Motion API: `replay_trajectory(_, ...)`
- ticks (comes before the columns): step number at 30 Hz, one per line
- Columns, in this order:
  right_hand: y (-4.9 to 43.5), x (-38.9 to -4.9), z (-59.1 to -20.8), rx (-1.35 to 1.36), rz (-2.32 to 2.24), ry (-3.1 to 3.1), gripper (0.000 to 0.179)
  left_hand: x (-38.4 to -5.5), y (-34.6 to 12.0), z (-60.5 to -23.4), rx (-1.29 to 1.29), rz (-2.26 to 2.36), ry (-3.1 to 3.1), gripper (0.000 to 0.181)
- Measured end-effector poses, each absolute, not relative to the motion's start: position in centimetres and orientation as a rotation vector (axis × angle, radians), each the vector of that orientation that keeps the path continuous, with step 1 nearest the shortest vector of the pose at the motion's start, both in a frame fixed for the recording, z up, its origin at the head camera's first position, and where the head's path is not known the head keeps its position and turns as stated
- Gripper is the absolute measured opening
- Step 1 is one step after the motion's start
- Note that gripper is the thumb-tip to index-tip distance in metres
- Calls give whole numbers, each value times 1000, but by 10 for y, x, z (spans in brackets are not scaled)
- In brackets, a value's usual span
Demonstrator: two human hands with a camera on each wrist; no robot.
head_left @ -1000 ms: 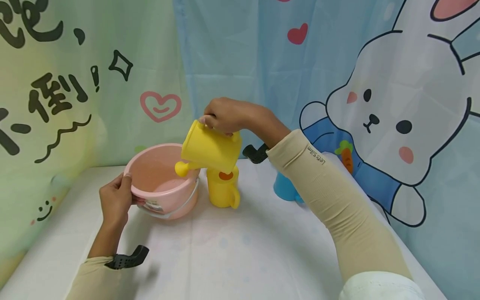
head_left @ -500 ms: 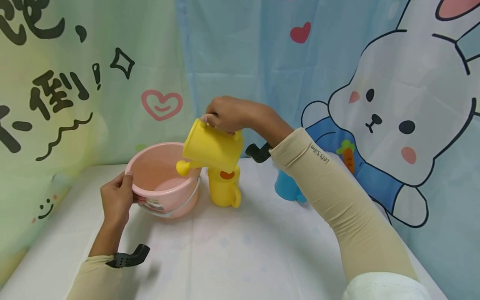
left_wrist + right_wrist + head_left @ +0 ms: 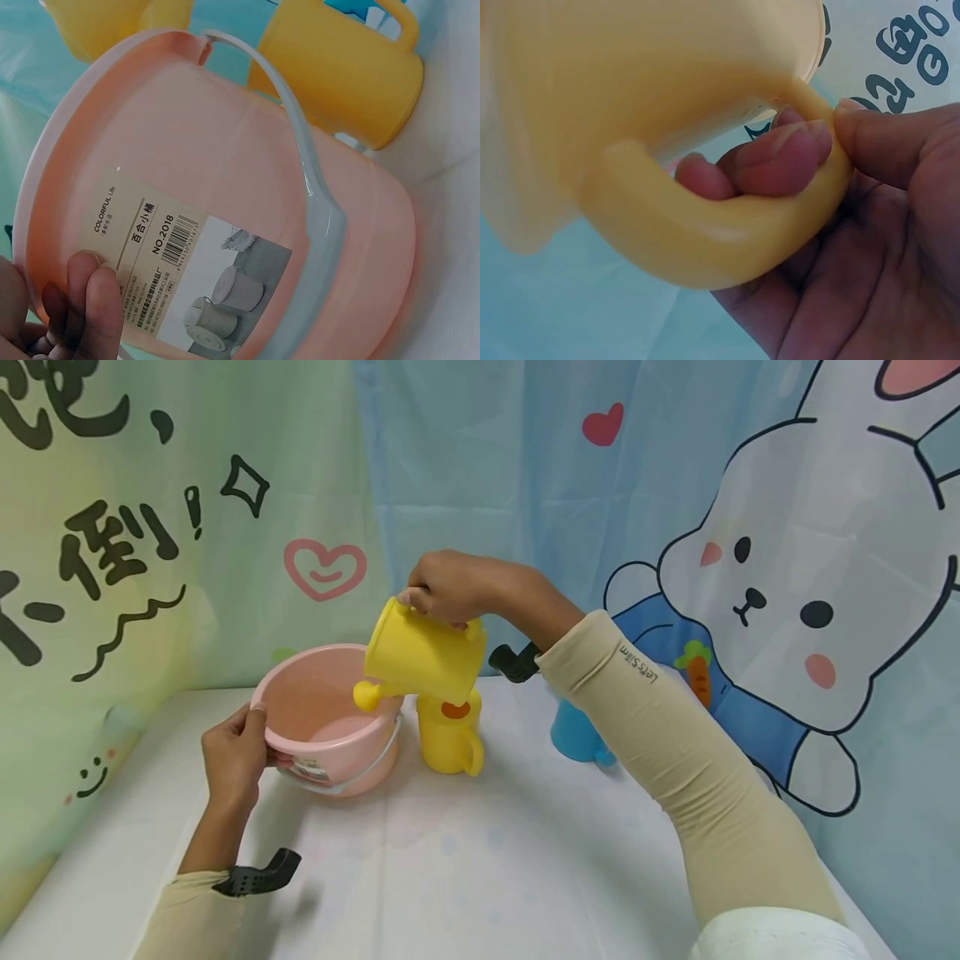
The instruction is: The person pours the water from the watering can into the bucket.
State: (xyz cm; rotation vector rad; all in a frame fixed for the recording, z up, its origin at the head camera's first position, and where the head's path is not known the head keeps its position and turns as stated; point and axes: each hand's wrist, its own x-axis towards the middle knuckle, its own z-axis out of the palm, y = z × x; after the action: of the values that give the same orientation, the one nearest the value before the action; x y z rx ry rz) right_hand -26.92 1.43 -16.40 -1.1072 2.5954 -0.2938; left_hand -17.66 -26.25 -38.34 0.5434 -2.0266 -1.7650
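My right hand [image 3: 457, 589] grips the handle of a yellow watering can [image 3: 427, 652], its fingers curled through the loop in the right wrist view. The can is tipped to the left, and its round spout head lies over the right side of a pink bucket [image 3: 337, 768]. Whether water flows cannot be seen. My left hand [image 3: 232, 756] holds the bucket's near left rim, thumb on the edge and fingers under it. In the left wrist view the bucket's label [image 3: 172, 262] and grey handle [image 3: 322, 210] show. Beneath the can, a yellow mug-like vessel [image 3: 446, 743] stands upright, partly hidden.
Behind my right forearm a blue cup-like vessel [image 3: 576, 733] stands partly hidden on the white tabletop [image 3: 450, 877]. A printed cloth backdrop [image 3: 465, 460] with a rabbit and hearts rises behind and to the sides.
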Motion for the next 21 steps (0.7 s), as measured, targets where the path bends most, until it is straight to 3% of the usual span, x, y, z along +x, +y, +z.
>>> replay_trajectory(21,10,-269,-164,-1114,-287,2608,33,-176,-263,-383,521,-1773,-2021,45)
